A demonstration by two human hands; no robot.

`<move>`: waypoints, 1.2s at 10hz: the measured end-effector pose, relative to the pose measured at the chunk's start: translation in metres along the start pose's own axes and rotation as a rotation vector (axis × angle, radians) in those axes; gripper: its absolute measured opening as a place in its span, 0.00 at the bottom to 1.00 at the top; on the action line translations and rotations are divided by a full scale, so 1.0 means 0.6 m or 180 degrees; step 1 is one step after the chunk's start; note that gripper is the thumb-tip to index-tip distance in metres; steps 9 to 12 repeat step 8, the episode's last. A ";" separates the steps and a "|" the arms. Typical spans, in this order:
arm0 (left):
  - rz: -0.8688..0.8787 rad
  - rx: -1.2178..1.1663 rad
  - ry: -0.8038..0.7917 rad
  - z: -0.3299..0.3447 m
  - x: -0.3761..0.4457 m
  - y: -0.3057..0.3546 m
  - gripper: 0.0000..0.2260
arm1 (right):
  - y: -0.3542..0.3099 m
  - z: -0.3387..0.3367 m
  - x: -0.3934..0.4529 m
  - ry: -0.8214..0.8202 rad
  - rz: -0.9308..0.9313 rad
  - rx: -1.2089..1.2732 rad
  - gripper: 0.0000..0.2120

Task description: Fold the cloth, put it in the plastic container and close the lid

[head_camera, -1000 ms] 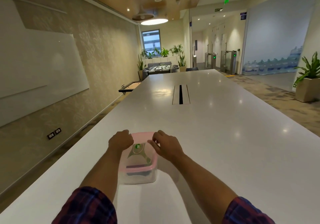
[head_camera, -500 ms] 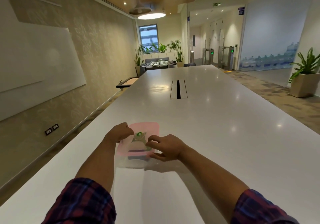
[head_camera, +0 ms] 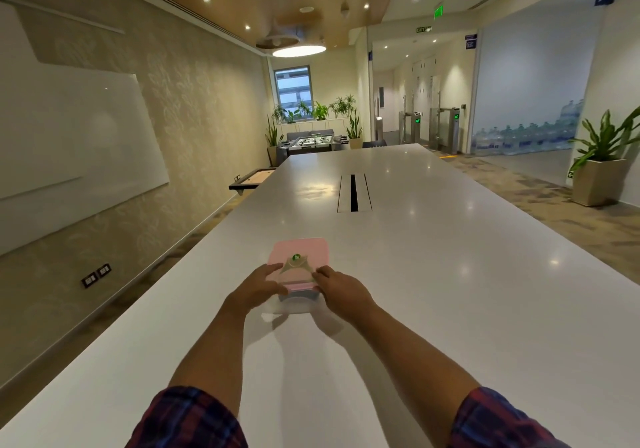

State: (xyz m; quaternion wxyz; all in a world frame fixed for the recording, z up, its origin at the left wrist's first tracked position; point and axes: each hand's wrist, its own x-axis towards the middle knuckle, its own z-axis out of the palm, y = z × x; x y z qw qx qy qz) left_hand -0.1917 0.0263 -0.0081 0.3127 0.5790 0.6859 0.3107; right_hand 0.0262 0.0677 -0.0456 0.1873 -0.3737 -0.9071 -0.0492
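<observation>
Now both your hands have slid back to the near end of the plastic container [head_camera: 298, 300]; a second ago they sat on the far corners of the lid [head_camera: 300, 263], and half a second ago your left hand [head_camera: 260, 288] was still up at the far left corner while the right was already coming back; your left hand lies with its fingers spread flat over the near left part of the pink lid, thumb down beside the clear wall; your right hand [head_camera: 341, 292] rests on the near right corner, fingers curled over the edge; neither is clenched into a fist, both are pressed on the lid rather than wrapped around anything. The lid sits level on the clear box, its green-and-grey emblem showing between your hands; through the near wall something dark and bluish shows inside, likely the cloth, though you cannot make it out surely. The container stands on the white table [head_camera: 433, 292], towards its left side, and your view has lifted so that it appears farther from you than before.

Around it the table is bare but for the cable slot [head_camera: 354, 193] well beyond the container; a whiteboard [head_camera: 76, 136] hangs on the left wall; a potted plant [head_camera: 602, 167] stands at the right; a foosball table [head_camera: 308, 141] lies at the far end; nothing stands between your hands and the box.
</observation>
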 end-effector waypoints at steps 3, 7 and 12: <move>0.0174 0.1098 0.1111 0.017 0.013 -0.004 0.20 | 0.015 0.004 0.017 -0.0126 0.0444 0.0090 0.26; 0.0451 0.2999 0.1103 0.038 0.011 0.019 0.18 | 0.013 0.000 0.013 -0.0288 0.0329 -0.0245 0.26; 0.0742 0.3040 0.1550 0.052 0.018 0.026 0.23 | 0.019 -0.004 0.014 -0.0035 0.0241 -0.0325 0.29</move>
